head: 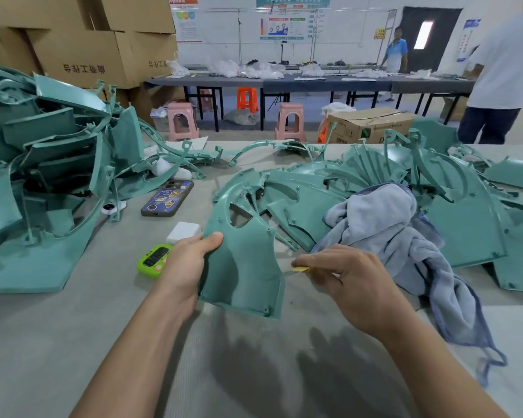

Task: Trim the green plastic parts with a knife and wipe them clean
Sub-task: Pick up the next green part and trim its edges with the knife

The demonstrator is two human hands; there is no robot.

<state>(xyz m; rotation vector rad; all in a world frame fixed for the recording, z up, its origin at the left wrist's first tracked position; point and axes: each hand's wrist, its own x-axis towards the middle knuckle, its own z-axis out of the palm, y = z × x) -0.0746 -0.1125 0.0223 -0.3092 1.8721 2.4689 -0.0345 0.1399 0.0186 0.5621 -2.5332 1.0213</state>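
Trimming: left hand (pixel 191 260) grips curved green plastic part (pixel 245 267) over grey table (pixel 118 342); right hand (pixel 344 276) pinches yellow knife (pixel 301 269) at its right edge. Advise shallow strokes, directed away from left hand.

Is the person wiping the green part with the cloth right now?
No, the right hand pinches a yellow knife at the part's edge, while the cloth lies heaped behind it.

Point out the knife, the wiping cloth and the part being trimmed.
knife (pixel 301 269): head view, on the visible yellow handle.
cloth (pixel 384 224): head view, on the bunched upper fold.
held green plastic part (pixel 245 267): head view, on its flat centre.
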